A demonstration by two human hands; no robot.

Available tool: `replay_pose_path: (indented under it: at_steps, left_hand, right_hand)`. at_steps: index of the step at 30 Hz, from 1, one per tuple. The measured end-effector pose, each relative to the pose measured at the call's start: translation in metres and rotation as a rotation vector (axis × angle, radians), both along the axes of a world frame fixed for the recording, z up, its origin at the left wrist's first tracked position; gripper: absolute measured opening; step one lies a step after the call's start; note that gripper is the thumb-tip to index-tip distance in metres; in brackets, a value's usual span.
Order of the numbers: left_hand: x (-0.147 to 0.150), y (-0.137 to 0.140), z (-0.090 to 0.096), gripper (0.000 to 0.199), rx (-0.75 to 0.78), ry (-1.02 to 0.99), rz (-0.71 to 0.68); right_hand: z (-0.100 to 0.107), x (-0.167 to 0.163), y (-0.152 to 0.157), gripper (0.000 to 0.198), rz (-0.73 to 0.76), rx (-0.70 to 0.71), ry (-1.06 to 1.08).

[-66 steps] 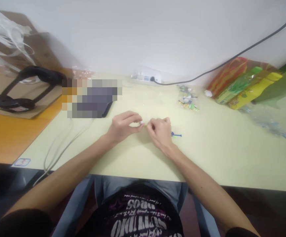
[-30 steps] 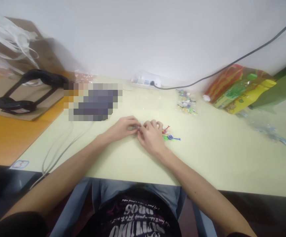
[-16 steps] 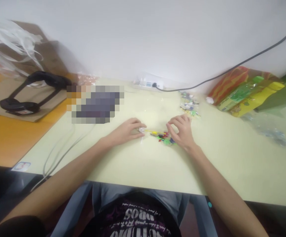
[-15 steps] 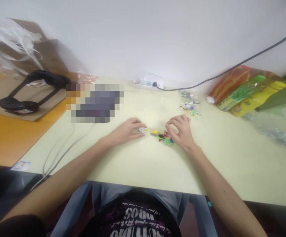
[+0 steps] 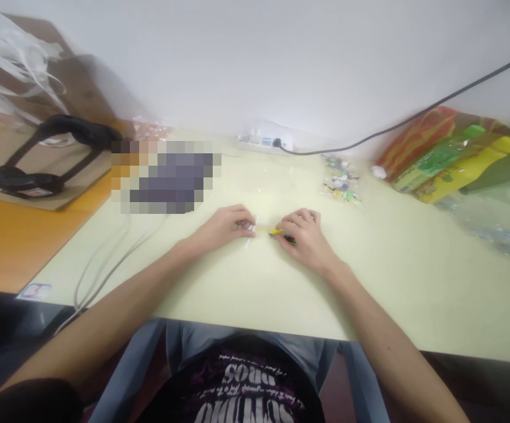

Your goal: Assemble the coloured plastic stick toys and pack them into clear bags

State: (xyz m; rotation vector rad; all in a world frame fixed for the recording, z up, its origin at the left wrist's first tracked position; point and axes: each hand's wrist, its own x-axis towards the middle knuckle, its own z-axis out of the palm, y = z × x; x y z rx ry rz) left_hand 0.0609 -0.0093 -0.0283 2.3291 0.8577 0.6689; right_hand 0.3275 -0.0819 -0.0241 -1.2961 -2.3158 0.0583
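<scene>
Low over the table (image 5: 255, 294), my left hand (image 5: 226, 229) is closed with thumb and fingers around a small white and clear plastic piece (image 5: 247, 225). A thin pale sliver pokes out below its fingertips. Between the hands runs a thin yellow strip (image 5: 262, 228). My right hand (image 5: 303, 238) is curled down over small coloured plastic pieces (image 5: 288, 238), its fingertips at the yellow one. Black and green bits show under its thumb; the rest of that heap is hidden by the hand.
Bagged small coloured parts (image 5: 341, 182) lie behind my right hand. A power strip (image 5: 266, 140) sits at the wall with a black cable (image 5: 352, 147). Right are a green-capped bottle (image 5: 449, 155) and clear plastic bags (image 5: 497, 235). Left are a blurred-out dark object (image 5: 171, 179) and a black frame (image 5: 52, 155).
My right hand has come down and left, closing over the coloured pieces that lay in plain sight. My left hand stays nearly in place with the white piece. The view has shifted slightly.
</scene>
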Motion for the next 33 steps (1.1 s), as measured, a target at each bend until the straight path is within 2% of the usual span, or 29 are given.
replay_pose_path:
  at_steps: [5,9,16,21,33]
  left_hand:
    - [0.0,-0.002,0.004,0.024,-0.035,-0.083,0.036]
    - [-0.003,-0.003,0.007,0.028,-0.09,-0.103,0.048]
    - [-0.006,0.003,0.005,0.027,0.028,0.057,-0.05]
    - [-0.007,0.006,0.004,0.027,0.0,0.075,-0.104]
    - [-0.005,0.002,0.012,0.028,0.006,0.076,-0.119]
  right_hand:
    - [-0.003,-0.002,0.001,0.006,0.01,0.008,0.026]
    - [-0.005,-0.001,0.002,0.005,-0.017,0.071,0.079]
    - [0.002,0.004,0.002,0.007,-0.251,0.268,0.297]
    - [0.005,0.004,0.0,0.006,-0.285,0.266,0.319]
    - [0.005,0.0,-0.001,0.005,-0.269,0.252,0.316]
